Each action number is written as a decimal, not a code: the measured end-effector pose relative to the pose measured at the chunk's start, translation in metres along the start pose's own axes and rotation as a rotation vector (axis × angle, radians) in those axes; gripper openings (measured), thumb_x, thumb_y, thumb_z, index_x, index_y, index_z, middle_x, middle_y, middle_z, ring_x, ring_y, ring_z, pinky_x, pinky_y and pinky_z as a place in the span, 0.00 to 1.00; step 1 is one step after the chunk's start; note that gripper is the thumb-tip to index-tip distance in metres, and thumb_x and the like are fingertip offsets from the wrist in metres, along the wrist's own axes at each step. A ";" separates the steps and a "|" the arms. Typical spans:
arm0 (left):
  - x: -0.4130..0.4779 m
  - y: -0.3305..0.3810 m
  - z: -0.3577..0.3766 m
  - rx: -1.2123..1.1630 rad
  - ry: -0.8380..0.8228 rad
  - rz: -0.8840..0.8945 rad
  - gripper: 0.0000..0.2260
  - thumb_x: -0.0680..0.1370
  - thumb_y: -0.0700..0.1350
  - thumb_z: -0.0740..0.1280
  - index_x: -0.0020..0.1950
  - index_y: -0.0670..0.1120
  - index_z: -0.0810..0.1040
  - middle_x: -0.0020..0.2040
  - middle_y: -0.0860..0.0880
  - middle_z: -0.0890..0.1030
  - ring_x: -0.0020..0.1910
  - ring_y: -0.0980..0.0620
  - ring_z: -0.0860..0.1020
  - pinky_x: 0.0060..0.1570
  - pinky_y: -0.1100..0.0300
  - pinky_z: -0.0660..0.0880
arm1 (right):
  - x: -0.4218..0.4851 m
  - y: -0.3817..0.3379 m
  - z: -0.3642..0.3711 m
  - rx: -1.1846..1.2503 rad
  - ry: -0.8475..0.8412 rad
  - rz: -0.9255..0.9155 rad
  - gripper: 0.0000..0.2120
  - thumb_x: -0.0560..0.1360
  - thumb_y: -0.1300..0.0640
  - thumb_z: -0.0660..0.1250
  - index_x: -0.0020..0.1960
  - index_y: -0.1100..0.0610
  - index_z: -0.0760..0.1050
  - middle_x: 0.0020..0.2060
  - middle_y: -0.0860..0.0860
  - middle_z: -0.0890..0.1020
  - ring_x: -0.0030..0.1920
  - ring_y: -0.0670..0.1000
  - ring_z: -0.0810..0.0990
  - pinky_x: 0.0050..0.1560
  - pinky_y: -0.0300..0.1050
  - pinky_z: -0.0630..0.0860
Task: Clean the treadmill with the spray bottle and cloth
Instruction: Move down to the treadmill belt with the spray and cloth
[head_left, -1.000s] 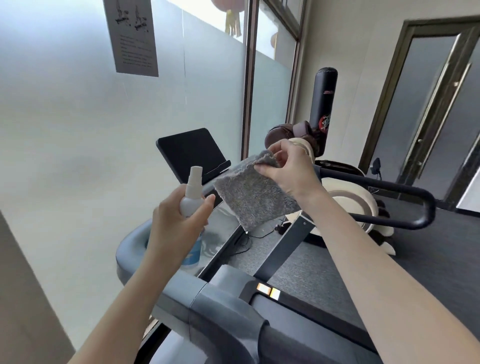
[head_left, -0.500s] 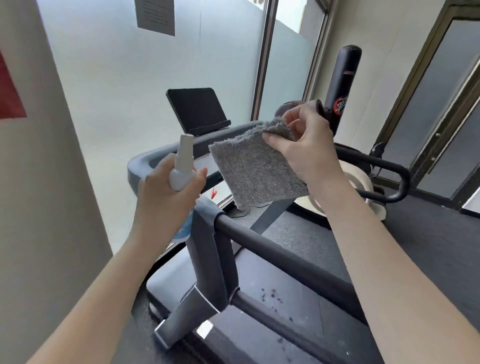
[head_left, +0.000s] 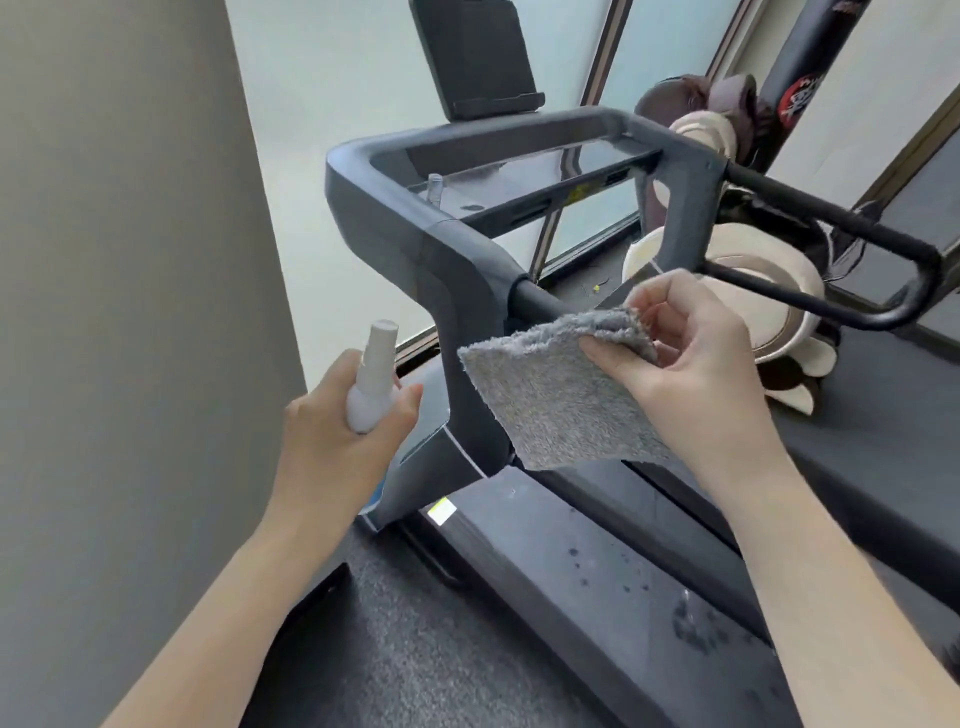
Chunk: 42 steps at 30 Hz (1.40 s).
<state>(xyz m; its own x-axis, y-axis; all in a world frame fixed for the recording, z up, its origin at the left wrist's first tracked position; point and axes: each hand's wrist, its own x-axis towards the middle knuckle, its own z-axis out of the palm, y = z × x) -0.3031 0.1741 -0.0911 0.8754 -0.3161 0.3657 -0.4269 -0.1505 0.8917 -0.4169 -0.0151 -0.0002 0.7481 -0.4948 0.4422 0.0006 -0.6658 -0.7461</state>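
Observation:
My left hand (head_left: 337, 441) grips a white spray bottle (head_left: 371, 379) upright, its nozzle pointing up, just left of the treadmill's grey upright post (head_left: 457, 322). My right hand (head_left: 691, 364) pinches the top corner of a grey fluffy cloth (head_left: 550, 400), which hangs flat in front of the post and the black handrail (head_left: 535, 301). The treadmill's dark deck (head_left: 597, 561) runs below toward the lower right, with wet spots and droplets on it. A black tablet screen (head_left: 472, 57) stands above the console frame (head_left: 519, 145).
A grey wall (head_left: 130, 312) stands close on the left, with a frosted window behind the treadmill. A brown and cream massage chair (head_left: 753, 291) and a black punching bag (head_left: 810, 67) sit at the right. Grey carpet (head_left: 415, 649) covers the floor beside the deck.
The view has tilted down and closer, so the deck and floor now show. Both hands have dropped lower in view, keeping the bottle and cloth in the same grips.

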 end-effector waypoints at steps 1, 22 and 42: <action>-0.002 -0.009 -0.001 -0.004 -0.006 -0.025 0.15 0.70 0.57 0.67 0.41 0.46 0.72 0.35 0.45 0.76 0.32 0.52 0.69 0.33 0.65 0.67 | -0.006 0.005 0.007 0.009 -0.007 0.016 0.13 0.69 0.57 0.75 0.40 0.48 0.70 0.34 0.46 0.77 0.34 0.48 0.74 0.34 0.39 0.73; -0.094 -0.272 0.114 0.011 -0.151 0.067 0.08 0.70 0.58 0.66 0.36 0.59 0.69 0.30 0.53 0.73 0.27 0.55 0.67 0.28 0.64 0.66 | -0.167 0.260 0.153 -0.041 -0.118 0.230 0.14 0.68 0.62 0.75 0.39 0.49 0.71 0.33 0.48 0.77 0.35 0.52 0.75 0.38 0.43 0.74; -0.106 -0.547 0.351 -0.275 -0.180 -0.098 0.16 0.69 0.58 0.70 0.37 0.46 0.72 0.30 0.43 0.75 0.29 0.51 0.72 0.35 0.50 0.73 | -0.161 0.631 0.213 -0.096 0.120 0.102 0.13 0.68 0.64 0.75 0.40 0.54 0.72 0.31 0.51 0.76 0.32 0.51 0.73 0.33 0.34 0.68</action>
<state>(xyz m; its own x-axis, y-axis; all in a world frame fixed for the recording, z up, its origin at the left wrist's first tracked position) -0.2426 -0.0390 -0.7110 0.8444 -0.4770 0.2439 -0.2444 0.0622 0.9677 -0.3956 -0.2365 -0.6482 0.6561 -0.6222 0.4270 -0.1392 -0.6560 -0.7419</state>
